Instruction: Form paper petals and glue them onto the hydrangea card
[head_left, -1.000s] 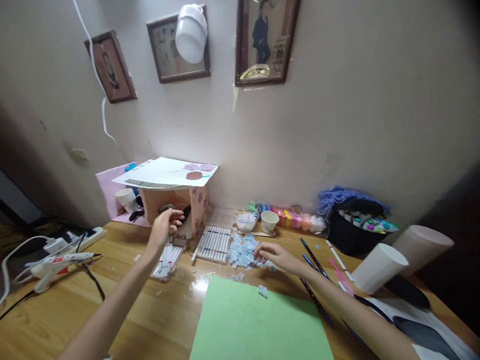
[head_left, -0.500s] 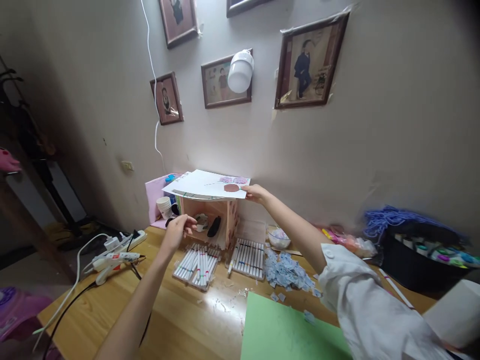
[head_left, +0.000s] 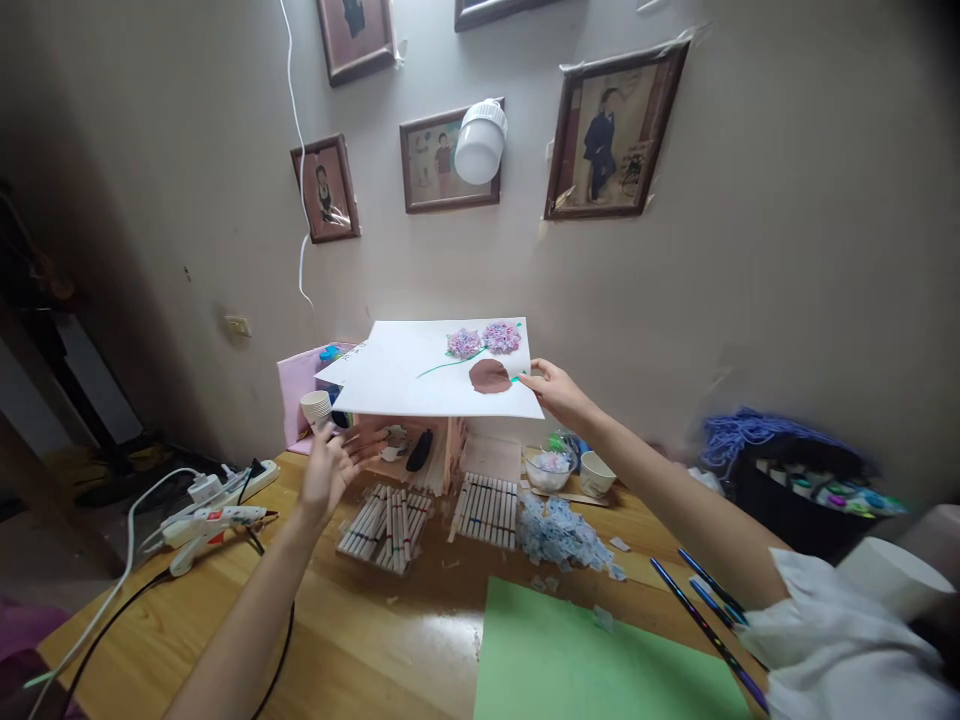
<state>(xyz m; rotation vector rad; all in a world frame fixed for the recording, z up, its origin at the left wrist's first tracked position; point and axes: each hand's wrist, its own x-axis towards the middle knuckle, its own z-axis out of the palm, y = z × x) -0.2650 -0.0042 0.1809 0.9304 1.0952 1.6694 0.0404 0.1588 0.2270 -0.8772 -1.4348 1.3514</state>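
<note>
My right hand pinches the right edge of a white sheet of paper, which hangs level above a pink box shelf. Purple flower clusters, a green stem and a brown round patch decorate the sheet. Another white sheet shows behind its left end. My left hand is held up, fingers apart and holding nothing, below the paper's left end and in front of the shelf. Inside the shelf lies a black object. A stack of paper cups stands just behind my left hand.
White markers lie in two trays. Blue paper scraps are heaped beside them, near a bowl and a cup. Green paper covers the front. A glue gun and cords lie left; pens and a black tub right.
My right hand has drawn the sheet off the shelf's top, rightward and nearer, tilting its face toward me. My left hand has moved left and its fingers have spread.
</note>
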